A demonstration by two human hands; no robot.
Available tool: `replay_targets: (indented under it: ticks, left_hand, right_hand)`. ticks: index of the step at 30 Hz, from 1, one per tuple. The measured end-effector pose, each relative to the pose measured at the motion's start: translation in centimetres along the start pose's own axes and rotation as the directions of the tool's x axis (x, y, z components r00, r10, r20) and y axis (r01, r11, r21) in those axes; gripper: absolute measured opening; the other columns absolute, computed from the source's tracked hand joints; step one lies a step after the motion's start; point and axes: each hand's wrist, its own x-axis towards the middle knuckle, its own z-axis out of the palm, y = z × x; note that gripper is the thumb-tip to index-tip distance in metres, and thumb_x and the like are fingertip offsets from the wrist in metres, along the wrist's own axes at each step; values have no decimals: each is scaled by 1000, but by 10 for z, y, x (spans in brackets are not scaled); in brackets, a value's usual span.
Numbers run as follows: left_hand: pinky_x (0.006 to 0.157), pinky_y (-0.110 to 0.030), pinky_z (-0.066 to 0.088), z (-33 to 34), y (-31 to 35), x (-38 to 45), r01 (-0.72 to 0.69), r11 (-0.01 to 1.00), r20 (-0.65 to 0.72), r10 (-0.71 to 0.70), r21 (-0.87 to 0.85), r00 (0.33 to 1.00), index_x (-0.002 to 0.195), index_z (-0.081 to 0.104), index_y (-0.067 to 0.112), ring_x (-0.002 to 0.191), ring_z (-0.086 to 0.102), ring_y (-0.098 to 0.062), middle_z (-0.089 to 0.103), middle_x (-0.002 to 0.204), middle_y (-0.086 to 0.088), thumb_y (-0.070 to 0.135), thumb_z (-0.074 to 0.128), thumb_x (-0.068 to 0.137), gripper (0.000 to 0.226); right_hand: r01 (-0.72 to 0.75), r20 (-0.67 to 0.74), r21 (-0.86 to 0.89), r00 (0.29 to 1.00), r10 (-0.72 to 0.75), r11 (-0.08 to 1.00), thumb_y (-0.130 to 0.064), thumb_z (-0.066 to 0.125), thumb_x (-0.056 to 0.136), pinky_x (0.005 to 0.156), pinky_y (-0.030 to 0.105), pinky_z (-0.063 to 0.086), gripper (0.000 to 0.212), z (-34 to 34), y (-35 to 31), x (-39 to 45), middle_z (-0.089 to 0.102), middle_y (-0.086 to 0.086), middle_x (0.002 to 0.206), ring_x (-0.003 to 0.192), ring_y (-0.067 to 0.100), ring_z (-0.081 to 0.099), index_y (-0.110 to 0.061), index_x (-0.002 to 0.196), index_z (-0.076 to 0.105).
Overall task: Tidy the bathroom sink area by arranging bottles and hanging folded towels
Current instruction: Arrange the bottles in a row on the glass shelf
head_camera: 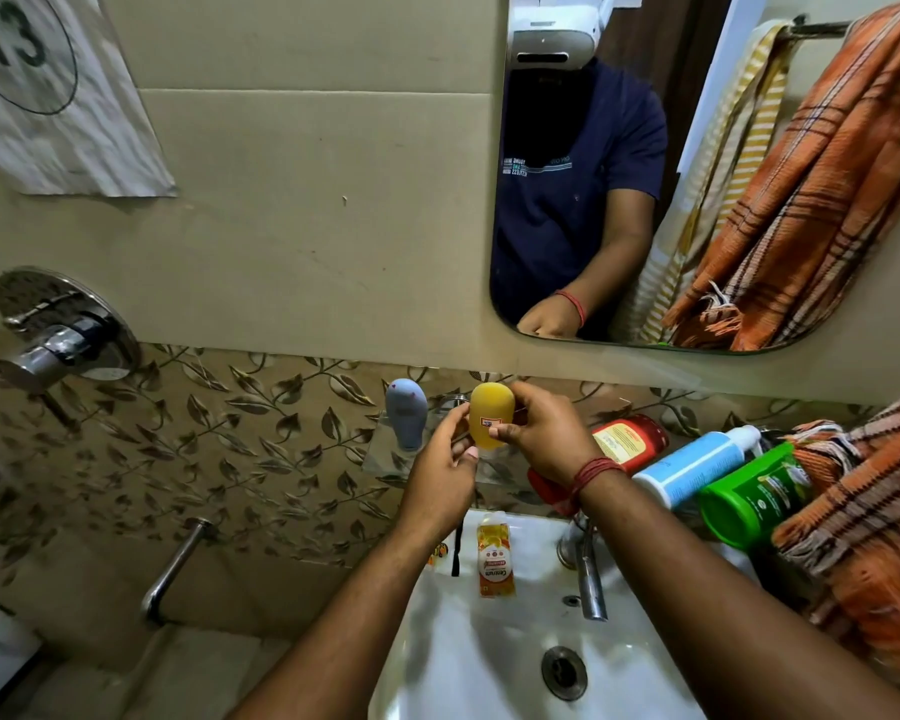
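1. Yellow bottle (491, 415) held upright above the sink's (494, 646) back edge, just beside a grey bottle (406, 412) on the glass shelf (380, 459).
2. Red bottle (627, 441), blue-white bottle (697, 467), green bottle (754, 491) lie along the sink's right back corner.
3. Left hand (445, 475) and right hand (546, 439) both pinch the yellow bottle.

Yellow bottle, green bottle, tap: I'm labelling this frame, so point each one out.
yellow bottle (491, 415), head view, on its upper body between both hands.
green bottle (754, 493), head view, on its label side.
tap (591, 579), head view, on the spout.
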Motion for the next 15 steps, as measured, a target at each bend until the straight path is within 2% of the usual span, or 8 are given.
replay_targets:
  ticks: [4,6,8,10,11,13,15]
  left_hand:
    - [101,-25,36,0,0,-1,-16,1000,19,15,25,1000,154,30,30,123,43,-1,49,150,1,7,46,104,58]
    - [103,-25,36,1,-2,-1,-17,1000,18,17,4,1000,156,26,27,131,44,-4,45,153,2,6,47,103,60]
    - [103,-23,37,2,-7,-4,-17,999,-50,15,-32,999,155,29,22,136,47,-11,47,151,2,5,47,102,58]
    - [94,-19,44,3,-16,-13,-74,997,-148,72,-9,986,142,45,23,124,57,-12,57,138,2,5,50,101,45]
    - [88,-17,46,4,-20,-19,-121,992,-167,127,43,978,132,52,25,117,60,-10,61,128,4,6,52,100,38]
    - [84,-18,49,9,-26,-27,-235,954,-127,261,187,957,119,58,25,107,61,-6,62,116,8,7,55,98,27]
    - [87,-23,52,17,-26,-27,-346,890,-24,369,296,929,118,60,21,105,60,-4,61,116,7,11,56,98,23]
  right_hand:
    - [-17,22,-21,1000,17,1000,-18,75,83,94,39,54,47,-1,-4,-2,68,5,121,108,16,62,-20,127,57]
    - [-15,25,-22,1000,15,1000,-17,75,83,96,39,53,51,-4,-6,-4,65,4,125,113,18,61,-19,130,54]
    - [10,-65,-50,998,-13,999,-14,72,85,98,35,51,50,-12,-4,-12,62,3,129,118,17,58,-18,131,53]
    - [39,-184,-197,980,-76,980,-10,67,88,95,32,50,41,-23,1,-27,62,3,126,117,17,57,-17,127,55]
    - [42,-200,-307,974,-108,951,-8,65,88,93,32,49,39,-28,4,-36,62,3,123,116,19,56,-18,125,56]
    - [29,-159,-505,979,-126,863,-3,64,84,92,34,48,41,-35,11,-52,62,2,120,115,23,53,-17,122,59]
    - [24,-85,-642,991,-103,766,-4,67,79,94,37,47,47,-38,17,-60,60,4,122,116,25,50,-18,123,59]
